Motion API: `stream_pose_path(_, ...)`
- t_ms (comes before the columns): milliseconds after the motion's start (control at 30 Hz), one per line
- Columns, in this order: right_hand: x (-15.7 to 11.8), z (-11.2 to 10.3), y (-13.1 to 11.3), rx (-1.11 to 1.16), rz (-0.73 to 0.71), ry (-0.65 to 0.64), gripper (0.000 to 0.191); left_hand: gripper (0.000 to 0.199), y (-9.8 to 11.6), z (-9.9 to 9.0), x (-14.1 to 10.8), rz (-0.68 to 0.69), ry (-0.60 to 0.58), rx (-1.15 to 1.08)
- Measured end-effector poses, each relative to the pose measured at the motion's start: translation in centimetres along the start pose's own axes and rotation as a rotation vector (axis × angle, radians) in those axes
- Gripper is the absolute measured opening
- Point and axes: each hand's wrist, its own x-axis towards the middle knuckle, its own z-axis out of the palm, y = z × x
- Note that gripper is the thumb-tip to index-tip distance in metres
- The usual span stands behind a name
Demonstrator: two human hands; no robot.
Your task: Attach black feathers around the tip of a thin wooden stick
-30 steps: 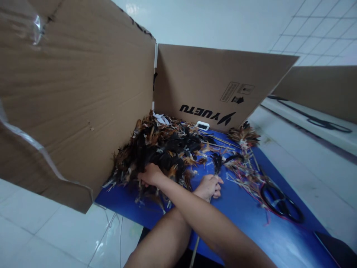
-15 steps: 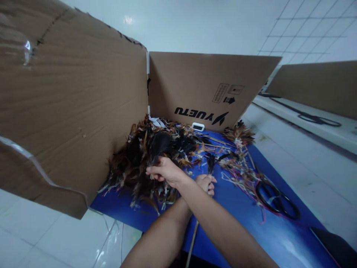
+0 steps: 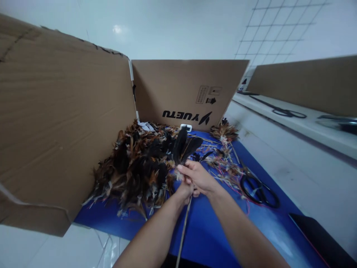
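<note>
My left hand point(image 3: 184, 191) is closed round a thin stick point(image 3: 182, 231), which runs down toward me. Just above it, my right hand point(image 3: 202, 178) pinches black feathers point(image 3: 181, 145) by their pale lower ends, against the top of the stick. The two hands touch. Their fingers hide the join between feathers and stick. To the left of my hands lies a large heap of brown and black feather bunches point(image 3: 136, 171).
Large scissors point(image 3: 259, 191) with black handles lie at right beside scattered feather scraps and string point(image 3: 223, 163). A brown feather bundle point(image 3: 224, 132) and a small white device point(image 3: 186, 127) are at the back. Cardboard panels point(image 3: 178, 89) enclose the blue tabletop point(image 3: 217, 227).
My right hand has come from the feather heap to the right, bringing black feathers to the stick in my left hand. My arms are no longer crossed. The view has shifted slightly right.
</note>
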Motion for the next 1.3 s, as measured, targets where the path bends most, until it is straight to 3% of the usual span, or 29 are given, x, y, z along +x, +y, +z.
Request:
stream_pose_path(133,-1.3,-4.5,1.0,0.123,-0.093,0.155,0.033,0.034,0.2,-0.1,0.3,0.084,-0.128,0.075)
stream_pose_path(233,-1.9,-7.8,2.3,0.205,-0.106,0.264,0.029,0.034,0.4,-0.1,0.2,0.084,-0.152,0.085)
stream_pose_path(400,-2.1,-10.8,5.2,0.341,-0.112,0.336,0.028,0.033,0.4,-0.2,0.1,0.068,-0.161,0.091)
stream_pose_path(567,-1.6,-10.8,7.0,0.397,-0.092,0.295,0.035,0.032,0.3,-0.2,0.0,0.085,-0.182,0.102)
stream_pose_path(1133,-1.6,-10.6,7.9,0.449,-0.098,0.195,0.024,0.03,0.6,0.9,-0.8,0.099,-0.141,0.12)
stream_pose_path(1300,-1.5,-10.7,8.3,0.479,-0.066,0.193,0.025,0.037,0.5,0.9,-0.9,0.104,-0.187,0.125)
